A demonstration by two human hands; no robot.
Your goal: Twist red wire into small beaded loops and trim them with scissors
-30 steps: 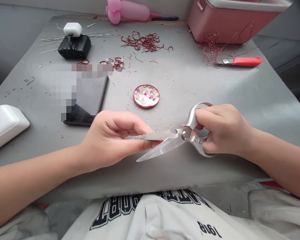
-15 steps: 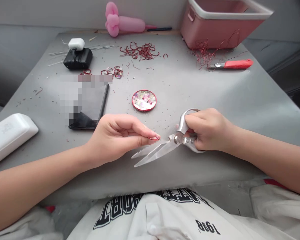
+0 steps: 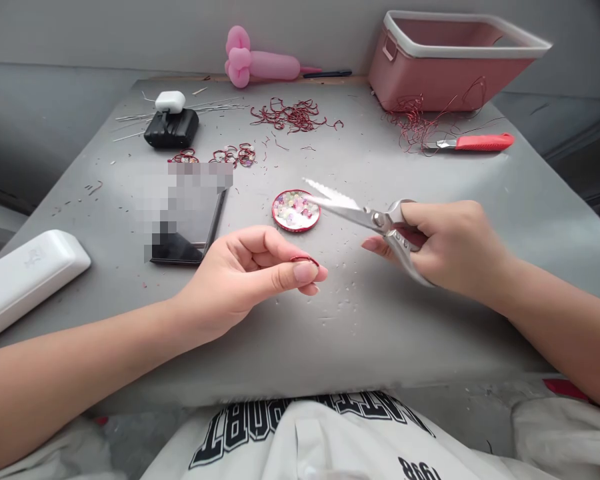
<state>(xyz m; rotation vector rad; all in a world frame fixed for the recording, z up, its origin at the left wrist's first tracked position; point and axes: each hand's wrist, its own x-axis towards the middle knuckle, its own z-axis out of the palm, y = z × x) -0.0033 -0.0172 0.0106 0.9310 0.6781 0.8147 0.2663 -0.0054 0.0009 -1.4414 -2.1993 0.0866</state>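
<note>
Between thumb and fingertips, my left hand (image 3: 250, 273) pinches a small curved piece of red wire (image 3: 305, 259), above the grey table (image 3: 300, 347). My right hand (image 3: 450, 247) has its fingers in the handles of silver scissors (image 3: 379, 219). The scissors' blades are parted and point left, with their tips over the right edge of a small round dish of beads (image 3: 296, 227). The blades are apart from the red wire piece.
A phone (image 3: 213, 227) and a white case (image 3: 35, 280) lie at the left. Farther back are red wire pieces (image 3: 293, 117), a black device (image 3: 173, 130), a pink balloon shape (image 3: 275, 65), a pink bin (image 3: 450, 83) and a red-handled cutter (image 3: 485, 143).
My right hand has moved the scissors up and away from my left hand, so their blades now point up-left. My left hand has turned a little, showing its thumbnail. The view has shifted slightly.
</note>
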